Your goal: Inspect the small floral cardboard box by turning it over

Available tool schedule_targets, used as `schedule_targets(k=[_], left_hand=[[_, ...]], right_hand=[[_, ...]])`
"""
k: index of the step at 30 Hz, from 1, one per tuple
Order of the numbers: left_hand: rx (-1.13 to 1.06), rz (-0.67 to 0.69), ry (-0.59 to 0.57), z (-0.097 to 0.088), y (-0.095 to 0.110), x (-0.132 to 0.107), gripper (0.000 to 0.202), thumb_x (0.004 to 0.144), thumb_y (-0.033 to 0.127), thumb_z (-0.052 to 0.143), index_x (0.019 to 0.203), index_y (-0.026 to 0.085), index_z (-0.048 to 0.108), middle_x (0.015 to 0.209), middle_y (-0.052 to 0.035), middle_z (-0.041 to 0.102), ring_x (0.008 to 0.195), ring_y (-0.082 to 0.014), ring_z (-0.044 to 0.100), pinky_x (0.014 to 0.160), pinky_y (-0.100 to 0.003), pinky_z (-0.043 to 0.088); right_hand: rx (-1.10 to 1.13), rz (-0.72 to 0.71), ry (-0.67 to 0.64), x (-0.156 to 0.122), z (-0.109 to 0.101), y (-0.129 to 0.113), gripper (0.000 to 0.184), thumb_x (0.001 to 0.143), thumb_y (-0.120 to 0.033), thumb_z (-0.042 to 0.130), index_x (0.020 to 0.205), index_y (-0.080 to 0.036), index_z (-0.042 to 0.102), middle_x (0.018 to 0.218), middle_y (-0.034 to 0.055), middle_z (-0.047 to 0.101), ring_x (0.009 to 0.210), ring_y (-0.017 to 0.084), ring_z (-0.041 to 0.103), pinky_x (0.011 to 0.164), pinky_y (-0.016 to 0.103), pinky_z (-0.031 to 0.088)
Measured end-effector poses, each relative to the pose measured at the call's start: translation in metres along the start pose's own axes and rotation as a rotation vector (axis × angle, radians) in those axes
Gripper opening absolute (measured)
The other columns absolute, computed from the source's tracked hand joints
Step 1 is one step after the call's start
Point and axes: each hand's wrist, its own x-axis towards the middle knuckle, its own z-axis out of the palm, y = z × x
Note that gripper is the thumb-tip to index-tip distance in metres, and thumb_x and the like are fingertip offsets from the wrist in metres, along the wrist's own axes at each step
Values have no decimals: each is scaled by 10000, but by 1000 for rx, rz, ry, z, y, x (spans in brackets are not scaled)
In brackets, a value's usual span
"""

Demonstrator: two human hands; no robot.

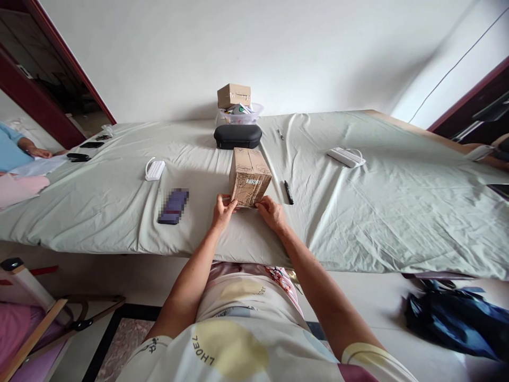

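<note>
A taped brown cardboard box point(249, 175) stands on the grey-green cloth of the table point(358, 212), right in front of me. My left hand point(223, 209) grips its near left bottom corner with the fingers closed on it. My right hand point(270, 210) grips the near right bottom corner the same way. A black marker point(288, 192) lies just right of the box.
Behind the box lie a black case point(237, 136), a clear tub point(240, 114) and a smaller cardboard box point(234, 95) on it. A phone point(174, 206) and white tape dispensers point(154, 169) point(345, 156) lie on the cloth. Another person's arm point(24, 148) rests at the far left.
</note>
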Motion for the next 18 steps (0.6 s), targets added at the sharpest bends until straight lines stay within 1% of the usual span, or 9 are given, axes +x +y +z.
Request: schedule_targets(k=[3,5,7,9,11,13,14,16,18], left_hand=[[63,30,-5,1,-2,0,633,827,770,766,1096,232,569,1016,-100,795,786,-240,798,711,-395,664],[141,97,0,2,-4,0,563,864,735,751,1080,231,623,993,-97,804,828,-250,801,780,-414,672],[268,184,-2,4,-5,1,455,924,663,723,1055,228,692,986,-96,812,898,-257,799,860,-420,666],[393,248,-18,5,-7,2,355,969,566,700,1051,223,745,1033,-103,818,944,-259,790,900,-416,657],[465,272,-19,5,-8,3,278,986,469,688,1068,217,769,1083,-108,818,968,-264,783,915,-420,654],[467,258,25,4,-10,5,228,1002,392,660,1092,215,772,1117,-112,817,1015,-274,781,954,-432,646],[447,236,63,3,-10,6,217,1014,367,637,1101,217,768,1119,-112,817,1035,-277,780,975,-437,640],[386,180,152,0,-10,7,225,1043,346,585,1129,218,749,1123,-110,813,1052,-272,780,1002,-437,628],[336,153,237,-3,-9,6,253,1069,366,544,1169,212,719,1145,-117,801,1056,-262,775,1006,-430,620]], right_hand=[[36,-15,76,1,0,-1,248,904,-506,638,899,-259,611,740,13,741,658,194,667,700,321,537],[72,-15,134,3,0,-1,278,913,-534,633,890,-257,627,739,17,731,661,196,665,698,331,546],[104,-21,200,4,-3,-1,290,925,-539,624,888,-252,646,767,36,730,693,208,677,684,338,553],[113,-42,308,5,-7,2,289,935,-524,621,903,-240,665,825,61,731,737,219,684,658,337,555],[92,-72,466,6,-13,4,275,943,-490,620,937,-222,680,893,79,719,772,219,680,647,329,555],[40,-117,615,7,-18,6,242,947,-444,624,969,-213,690,932,78,694,785,205,659,646,318,556],[13,-148,659,7,-19,6,224,951,-425,625,981,-214,693,948,76,683,793,199,650,640,311,553],[-28,-231,673,5,-20,4,197,963,-404,624,990,-222,693,972,72,671,798,189,636,619,298,544],[-50,-307,612,2,-18,0,191,979,-410,624,991,-231,689,976,67,670,781,180,622,614,301,542]])
